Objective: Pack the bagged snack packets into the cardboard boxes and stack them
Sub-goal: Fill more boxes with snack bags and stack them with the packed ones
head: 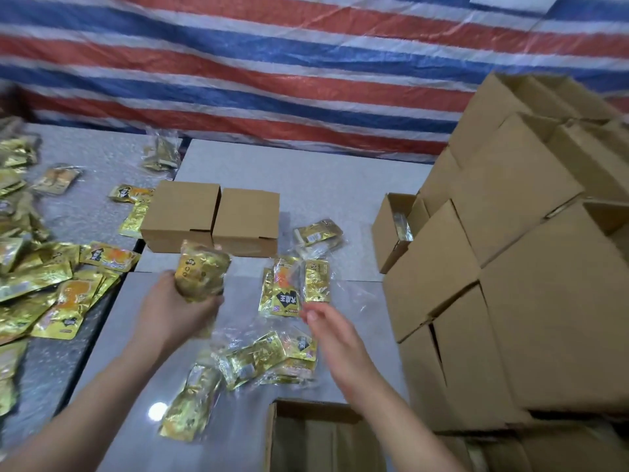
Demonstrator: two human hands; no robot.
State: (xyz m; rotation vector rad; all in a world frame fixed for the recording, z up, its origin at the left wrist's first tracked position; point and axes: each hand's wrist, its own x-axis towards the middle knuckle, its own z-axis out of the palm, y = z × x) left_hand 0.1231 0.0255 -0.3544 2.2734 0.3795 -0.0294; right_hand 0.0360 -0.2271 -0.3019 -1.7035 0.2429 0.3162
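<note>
My left hand (170, 310) grips a clear bag of gold snack packets (200, 272) lifted above the white table (340, 185). My right hand (332, 330) hovers with fingers straight just below another bagged bundle of gold packets (294, 287), holding nothing. More bagged packets (269, 357) lie between my forearms, one (190, 403) nearer me. An open cardboard box (306, 434) sits at the near edge under my right wrist. Two closed boxes (211, 216) stand side by side behind the lifted bag.
A tall stack of cardboard boxes (517, 267) fills the right side, one open box (394, 226) showing packets. Loose gold packets (51, 284) cover the grey surface at left. Another bagged bundle (316, 235) lies mid-table. A striped tarp (272, 63) hangs behind.
</note>
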